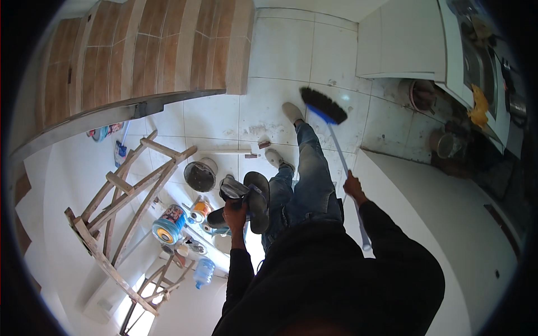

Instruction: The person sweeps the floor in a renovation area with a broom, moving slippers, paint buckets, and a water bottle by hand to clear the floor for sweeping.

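Note:
My right hand [354,187] grips the pale handle of a push-style broom [338,145]. Its blue head with black bristles is at the floor, ahead of my right foot. In my left hand [235,216] is a bundle of dark footwear, held at thigh height. One flip-flop [257,206] in it shows its sole side-on to my leg, and a shiny grey-black shoe or sandal [233,187] sits above my fingers. How many pieces the bundle holds is hard to tell. My light shoes [293,112] stand on pale floor tiles [273,101] marked with dirt.
Tiled stairs [147,46] rise at the front left. A wooden trestle [126,193], a dark-mouthed bucket [201,174], paint pails [170,224] and a blue water jug [204,272] stand left. Brick-like pieces [264,145] lie near my feet. Right are a white cabinet [401,46] and pots [442,143].

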`<state>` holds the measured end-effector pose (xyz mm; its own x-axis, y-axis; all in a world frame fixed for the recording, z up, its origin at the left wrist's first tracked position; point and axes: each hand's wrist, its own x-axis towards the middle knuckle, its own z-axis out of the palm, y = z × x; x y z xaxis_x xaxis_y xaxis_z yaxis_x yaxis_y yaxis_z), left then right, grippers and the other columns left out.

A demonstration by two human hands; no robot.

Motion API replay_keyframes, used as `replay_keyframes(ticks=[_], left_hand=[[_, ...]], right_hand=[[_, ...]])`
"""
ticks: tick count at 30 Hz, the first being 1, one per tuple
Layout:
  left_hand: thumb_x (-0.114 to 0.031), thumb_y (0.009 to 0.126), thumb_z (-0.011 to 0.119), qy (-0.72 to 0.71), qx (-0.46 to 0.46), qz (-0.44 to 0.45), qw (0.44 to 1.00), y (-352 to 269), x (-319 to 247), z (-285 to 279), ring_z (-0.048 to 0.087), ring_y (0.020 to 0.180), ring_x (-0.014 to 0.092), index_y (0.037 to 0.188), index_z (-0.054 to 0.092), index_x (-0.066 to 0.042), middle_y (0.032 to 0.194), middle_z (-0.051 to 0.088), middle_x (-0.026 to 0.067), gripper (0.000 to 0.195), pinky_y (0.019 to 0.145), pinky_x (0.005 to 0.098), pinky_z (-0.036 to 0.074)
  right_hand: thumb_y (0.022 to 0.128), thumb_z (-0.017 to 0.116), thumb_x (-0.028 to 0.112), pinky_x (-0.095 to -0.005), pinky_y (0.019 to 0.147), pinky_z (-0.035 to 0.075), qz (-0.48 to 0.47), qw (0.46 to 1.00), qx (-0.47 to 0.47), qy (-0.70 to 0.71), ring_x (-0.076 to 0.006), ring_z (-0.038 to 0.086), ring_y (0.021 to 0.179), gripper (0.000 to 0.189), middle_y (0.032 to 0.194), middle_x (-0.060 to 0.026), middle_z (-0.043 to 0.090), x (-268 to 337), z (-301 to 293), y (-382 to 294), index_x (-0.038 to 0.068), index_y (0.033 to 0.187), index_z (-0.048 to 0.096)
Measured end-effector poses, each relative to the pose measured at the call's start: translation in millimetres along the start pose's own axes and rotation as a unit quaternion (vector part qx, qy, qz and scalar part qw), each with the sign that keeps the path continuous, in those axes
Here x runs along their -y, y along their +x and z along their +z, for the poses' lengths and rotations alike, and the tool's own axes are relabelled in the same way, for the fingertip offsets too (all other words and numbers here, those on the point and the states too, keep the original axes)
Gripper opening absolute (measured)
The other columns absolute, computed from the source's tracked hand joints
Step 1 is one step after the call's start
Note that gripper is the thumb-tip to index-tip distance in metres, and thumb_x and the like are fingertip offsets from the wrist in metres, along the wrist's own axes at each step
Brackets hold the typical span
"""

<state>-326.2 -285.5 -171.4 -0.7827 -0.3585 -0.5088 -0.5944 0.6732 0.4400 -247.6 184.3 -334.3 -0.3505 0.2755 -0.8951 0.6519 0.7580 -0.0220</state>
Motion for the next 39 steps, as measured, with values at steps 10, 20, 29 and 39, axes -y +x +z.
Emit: replay_keyframes(ticks=[10,20,29,39], left_hand=[[-0.034,0.066,0.082,0.090,-0.031,-0.088,0.992,-31,144,-30,0.069,0.086,0.037,0.092,0.070,-0.002,0.090,0.072,0.0171,0.043,0.084,0.0451,0.051],[-0.031,0.065,0.079,0.213,0.038,0.058,0.974,29,113,-78,0.069,0.089,0.037,0.093,0.069,-0.002,0.092,0.072,0.0175,0.042,0.080,0.0445,0.052],[-0.030,0.066,0.077,0.159,0.014,0.121,0.980,43,66,-62,0.070,0.087,0.035,0.092,0.067,-0.005,0.089,0.072,0.0155,0.038,0.080,0.0449,0.052],[-0.031,0.065,0.077,0.191,0.031,0.171,0.966,18,71,-52,0.069,0.087,0.037,0.092,0.067,-0.006,0.091,0.071,0.0155,0.038,0.078,0.0460,0.053]], right_hand=[[0.089,0.055,0.015,-0.0523,0.089,0.050,-0.087,0.949,-0.252,0.167,-0.0444,0.061,0.106,0.051,0.123,-0.0248,0.061,-34,85,-129,0.004,0.138,0.047],[0.087,0.053,0.015,-0.0535,0.084,0.053,0.068,0.926,-0.277,0.246,-0.0464,0.065,0.096,0.051,0.107,-0.0254,0.066,-64,123,-13,0.004,0.136,0.048],[0.091,0.055,0.012,-0.0512,0.097,0.046,0.059,0.910,-0.187,0.366,-0.0477,0.059,0.109,0.048,0.123,-0.0296,0.059,-4,214,-197,0.001,0.137,0.049],[0.089,0.056,0.019,-0.0480,0.094,0.049,0.153,0.836,0.002,0.526,-0.0407,0.062,0.111,0.053,0.119,-0.0288,0.062,20,188,-123,0.000,0.137,0.049]])
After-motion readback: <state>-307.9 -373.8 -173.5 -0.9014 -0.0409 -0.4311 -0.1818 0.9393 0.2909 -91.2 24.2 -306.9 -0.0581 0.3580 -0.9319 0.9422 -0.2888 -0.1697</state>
